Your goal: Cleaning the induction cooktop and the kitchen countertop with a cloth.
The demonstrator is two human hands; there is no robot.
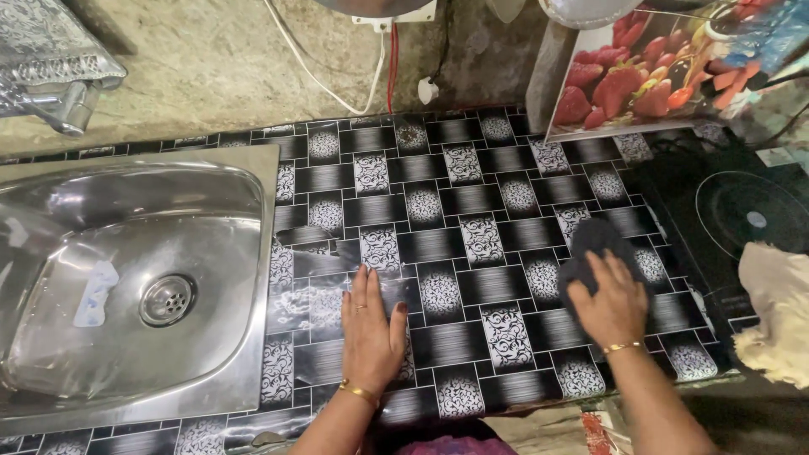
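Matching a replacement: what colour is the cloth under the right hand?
Dark grey cloth, seen in the head view.

Hands: two, my left hand (372,324) and my right hand (608,303).
Dark cloths: one dark cloth (594,248) under my right palm.
Pale cloths: one pale cloth (779,312) at the right edge.
Sinks: one steel sink (126,286), with one drain (167,299).
Taps: one tap (55,101).
Cooktops: one black cooktop (742,219).
Bangles: two, one on each of my wrists.
Surfaces: one patterned surface (455,219).
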